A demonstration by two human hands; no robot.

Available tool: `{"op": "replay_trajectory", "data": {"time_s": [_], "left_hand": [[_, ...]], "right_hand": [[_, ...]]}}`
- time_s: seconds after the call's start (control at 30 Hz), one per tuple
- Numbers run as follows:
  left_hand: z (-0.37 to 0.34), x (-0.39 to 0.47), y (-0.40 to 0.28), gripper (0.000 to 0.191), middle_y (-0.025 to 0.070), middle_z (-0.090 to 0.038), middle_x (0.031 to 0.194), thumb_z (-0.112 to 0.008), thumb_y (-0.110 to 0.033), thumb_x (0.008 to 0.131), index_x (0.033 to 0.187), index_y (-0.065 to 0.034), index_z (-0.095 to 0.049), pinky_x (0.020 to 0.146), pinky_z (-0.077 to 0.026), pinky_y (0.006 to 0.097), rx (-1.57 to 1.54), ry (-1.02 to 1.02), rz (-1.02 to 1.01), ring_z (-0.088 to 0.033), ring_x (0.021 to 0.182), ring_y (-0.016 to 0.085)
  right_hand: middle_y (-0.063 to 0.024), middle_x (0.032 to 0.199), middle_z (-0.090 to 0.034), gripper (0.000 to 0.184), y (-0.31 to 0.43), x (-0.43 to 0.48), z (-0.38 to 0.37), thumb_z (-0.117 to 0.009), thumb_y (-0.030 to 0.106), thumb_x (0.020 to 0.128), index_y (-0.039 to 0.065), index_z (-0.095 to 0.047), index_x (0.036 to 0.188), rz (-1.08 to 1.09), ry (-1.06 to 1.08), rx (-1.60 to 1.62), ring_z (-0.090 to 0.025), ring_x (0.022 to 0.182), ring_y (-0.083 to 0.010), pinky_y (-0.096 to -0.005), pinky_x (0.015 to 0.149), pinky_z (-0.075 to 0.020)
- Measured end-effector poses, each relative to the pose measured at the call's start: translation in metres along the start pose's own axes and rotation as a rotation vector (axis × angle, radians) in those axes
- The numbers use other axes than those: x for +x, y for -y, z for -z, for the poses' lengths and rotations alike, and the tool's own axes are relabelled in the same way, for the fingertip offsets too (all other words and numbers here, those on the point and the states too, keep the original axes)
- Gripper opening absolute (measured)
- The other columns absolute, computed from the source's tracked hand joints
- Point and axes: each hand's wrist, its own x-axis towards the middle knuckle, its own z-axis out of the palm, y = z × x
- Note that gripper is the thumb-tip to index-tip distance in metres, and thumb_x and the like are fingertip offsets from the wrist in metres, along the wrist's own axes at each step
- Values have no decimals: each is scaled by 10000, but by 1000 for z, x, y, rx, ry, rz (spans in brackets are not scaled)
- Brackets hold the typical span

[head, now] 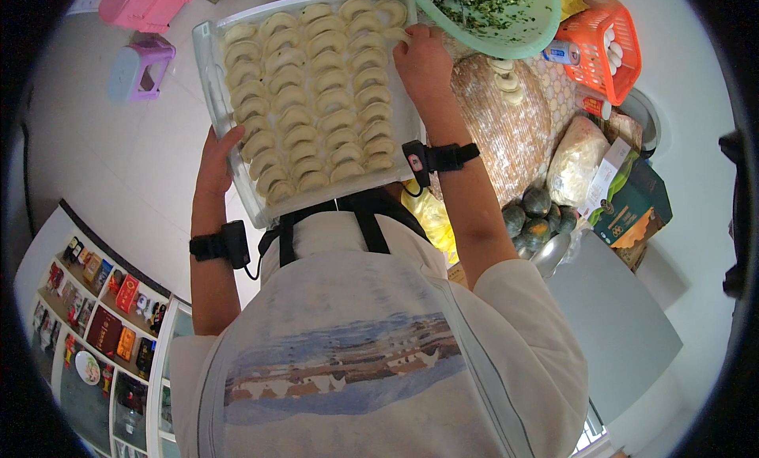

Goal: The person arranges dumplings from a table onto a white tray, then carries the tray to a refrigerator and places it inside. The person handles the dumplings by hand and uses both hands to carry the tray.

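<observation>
A white tray bears several columns of crescent-shaped raw dumplings in front of my body. My left hand grips the tray's left side, with its thumb over the rim. At the upper right of the tray, the fingertips of my right hand pinch the end of a pale dumpling. Part of that dumpling is covered by the fingers. A strip of bare tray runs between the right-hand column and the right rim.
Right of the tray lies a floury round board with a few more dumplings. A green basin of chopped greens stands above it. Beyond are an orange basket with eggs, a can, dark squashes and a metal spoon.
</observation>
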Motion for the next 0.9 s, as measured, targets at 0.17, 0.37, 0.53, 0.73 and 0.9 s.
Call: {"op": "replay_trajectory", "data": {"time_s": [0.17,0.37,0.53,0.73,0.9], "left_hand": [[4,3,1,643,124,-569,1224,-710,-196,840,1368,2,-401,932,-477,356,-12,2,15,-565,1098,234],[3,2,1,639,118,-572,1217,-710,-195,840,1366,-1,-404,924,-478,356,-25,3,18,-567,1092,232],[5,4,0,633,118,-570,1223,-707,-198,842,1366,-8,-406,918,-480,356,-3,6,36,-567,1096,231],[2,1,-2,619,114,-570,1223,-701,-191,844,1362,-10,-414,911,-484,355,-16,1,42,-568,1095,231],[4,3,2,610,109,-574,1217,-695,-185,845,1362,-12,-421,906,-485,355,-7,-4,25,-572,1081,222]], "right_hand": [[-181,1067,-555,346,5,-2,5,-666,283,815,58,-608,1071,-43,71,-85,-647,796,-349,-465,618,-565],[-184,1032,-537,340,2,-6,4,-684,285,794,75,-620,1055,20,63,-139,-628,867,-353,-466,631,-560],[-188,1032,-539,302,5,-3,4,-691,277,792,88,-637,1021,32,78,-103,-616,897,-368,-473,650,-552],[-150,1018,-604,304,-19,-26,29,-700,271,798,95,-662,1043,-183,21,3,-635,897,-324,-434,700,-529],[-173,831,-695,271,-107,-70,48,-664,261,825,11,-703,921,-579,-108,214,-673,791,-318,-407,730,-522]]}}
